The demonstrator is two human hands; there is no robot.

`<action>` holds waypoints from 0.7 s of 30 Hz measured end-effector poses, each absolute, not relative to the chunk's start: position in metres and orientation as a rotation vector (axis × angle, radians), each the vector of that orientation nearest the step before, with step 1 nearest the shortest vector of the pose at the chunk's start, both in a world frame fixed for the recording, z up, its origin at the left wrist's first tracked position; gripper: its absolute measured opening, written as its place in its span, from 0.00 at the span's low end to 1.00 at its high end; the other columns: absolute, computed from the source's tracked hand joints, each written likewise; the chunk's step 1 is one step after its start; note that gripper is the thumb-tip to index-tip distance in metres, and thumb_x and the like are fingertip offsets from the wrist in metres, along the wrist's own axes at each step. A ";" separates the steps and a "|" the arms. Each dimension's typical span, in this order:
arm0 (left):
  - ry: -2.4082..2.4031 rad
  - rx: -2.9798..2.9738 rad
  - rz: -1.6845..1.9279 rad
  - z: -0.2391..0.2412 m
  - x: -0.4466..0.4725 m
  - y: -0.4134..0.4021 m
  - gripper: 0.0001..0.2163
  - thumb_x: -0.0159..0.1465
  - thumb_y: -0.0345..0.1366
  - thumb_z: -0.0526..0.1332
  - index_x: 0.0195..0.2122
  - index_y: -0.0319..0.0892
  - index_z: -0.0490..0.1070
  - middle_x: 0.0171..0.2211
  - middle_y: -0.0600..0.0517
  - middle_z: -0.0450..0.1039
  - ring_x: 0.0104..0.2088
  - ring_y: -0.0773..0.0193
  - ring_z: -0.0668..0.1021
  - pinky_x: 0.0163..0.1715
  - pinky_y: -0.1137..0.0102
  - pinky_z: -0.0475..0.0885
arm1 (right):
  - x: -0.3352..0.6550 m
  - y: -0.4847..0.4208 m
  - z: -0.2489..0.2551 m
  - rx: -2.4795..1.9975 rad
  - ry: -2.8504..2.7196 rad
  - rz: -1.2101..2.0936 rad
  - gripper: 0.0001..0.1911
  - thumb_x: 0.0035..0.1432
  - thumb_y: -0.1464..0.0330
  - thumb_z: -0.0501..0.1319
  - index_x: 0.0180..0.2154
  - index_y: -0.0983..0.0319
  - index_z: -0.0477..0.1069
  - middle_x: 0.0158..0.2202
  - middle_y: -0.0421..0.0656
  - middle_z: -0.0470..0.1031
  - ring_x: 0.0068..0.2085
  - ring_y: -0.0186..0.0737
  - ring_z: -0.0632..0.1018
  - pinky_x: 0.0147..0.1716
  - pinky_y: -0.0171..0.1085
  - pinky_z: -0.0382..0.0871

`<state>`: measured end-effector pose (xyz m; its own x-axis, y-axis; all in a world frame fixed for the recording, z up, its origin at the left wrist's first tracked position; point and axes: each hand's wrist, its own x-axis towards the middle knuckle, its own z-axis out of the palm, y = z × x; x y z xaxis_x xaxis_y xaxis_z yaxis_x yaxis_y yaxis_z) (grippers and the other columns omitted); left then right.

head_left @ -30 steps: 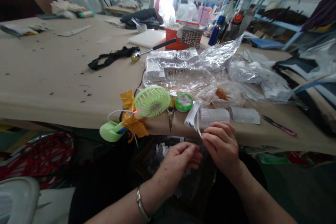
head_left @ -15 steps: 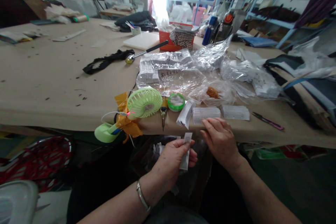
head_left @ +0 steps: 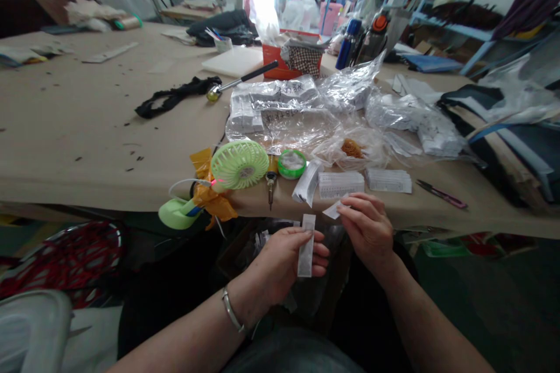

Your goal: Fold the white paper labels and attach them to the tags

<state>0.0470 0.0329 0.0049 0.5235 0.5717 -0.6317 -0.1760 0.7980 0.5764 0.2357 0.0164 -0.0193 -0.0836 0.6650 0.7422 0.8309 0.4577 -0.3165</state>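
My left hand (head_left: 291, 256), below the table edge, holds a narrow white label strip (head_left: 307, 250) under the thumb, with the fingers behind it. Between the thumb and fingers of my right hand (head_left: 367, 224) is another white label (head_left: 333, 210), partly hidden by the fingertips. Just beyond it on the table lies a fanned stack of printed labels (head_left: 340, 185). A second stack (head_left: 388, 180) is to its right, and a curved bundle of labels (head_left: 306, 183) to its left. A green round tin (head_left: 291, 164) with white stuff inside stands behind that bundle.
A small green fan (head_left: 240, 165) is taped at the table edge, beside a soldering-iron-like tool (head_left: 270, 186). Thread snips (head_left: 441, 194) lie to the right. Behind are clear plastic bags (head_left: 301, 125) of labels and brown rubber bands (head_left: 352, 148). A box with scraps sits below the edge.
My right hand has drawn a label off the middle stack and brought it slightly toward me. The strip in my left hand is turned more upright and flat to view.
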 end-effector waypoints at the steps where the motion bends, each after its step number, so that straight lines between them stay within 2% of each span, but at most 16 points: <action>1: 0.891 0.471 0.446 0.006 0.047 0.033 0.08 0.60 0.33 0.58 0.35 0.32 0.72 0.26 0.44 0.75 0.23 0.64 0.77 0.28 0.68 0.74 | 0.232 0.011 -0.015 -1.205 -1.818 -0.168 0.09 0.57 0.76 0.60 0.36 0.57 0.76 0.37 0.44 0.78 0.45 0.43 0.75 0.45 0.47 0.70; 4: 0.800 0.436 0.425 0.007 0.045 0.033 0.08 0.60 0.31 0.58 0.37 0.32 0.72 0.26 0.45 0.75 0.23 0.63 0.77 0.27 0.66 0.75 | 0.218 -0.003 -0.007 -1.035 -1.942 0.001 0.09 0.57 0.74 0.61 0.35 0.55 0.76 0.36 0.42 0.77 0.46 0.43 0.74 0.45 0.47 0.70; 8: 0.692 0.371 0.431 0.004 0.042 0.030 0.09 0.61 0.32 0.58 0.39 0.33 0.73 0.29 0.47 0.75 0.24 0.65 0.76 0.27 0.67 0.75 | 0.207 -0.011 -0.014 -0.933 -2.102 0.040 0.07 0.58 0.72 0.61 0.35 0.56 0.76 0.34 0.40 0.78 0.46 0.40 0.74 0.48 0.46 0.68; 16: 0.661 0.365 0.431 0.000 0.038 0.025 0.08 0.62 0.31 0.57 0.35 0.32 0.74 0.27 0.47 0.74 0.23 0.66 0.76 0.27 0.69 0.75 | 0.206 -0.011 -0.014 -0.872 -2.148 0.041 0.06 0.57 0.73 0.62 0.34 0.58 0.76 0.34 0.40 0.78 0.46 0.42 0.74 0.48 0.46 0.68; 21: 0.673 0.361 0.463 0.001 0.041 0.023 0.04 0.59 0.29 0.61 0.32 0.33 0.72 0.25 0.50 0.72 0.21 0.68 0.75 0.25 0.72 0.73 | 0.200 -0.011 -0.012 -0.849 -2.163 0.089 0.06 0.59 0.73 0.60 0.33 0.59 0.75 0.33 0.40 0.78 0.45 0.41 0.74 0.46 0.44 0.70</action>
<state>0.0413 0.0230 0.0015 0.6881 0.5176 -0.5085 -0.2904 0.8387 0.4607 0.2004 -0.0108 -0.0125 -0.4607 0.6000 0.6540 0.5443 0.7731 -0.3258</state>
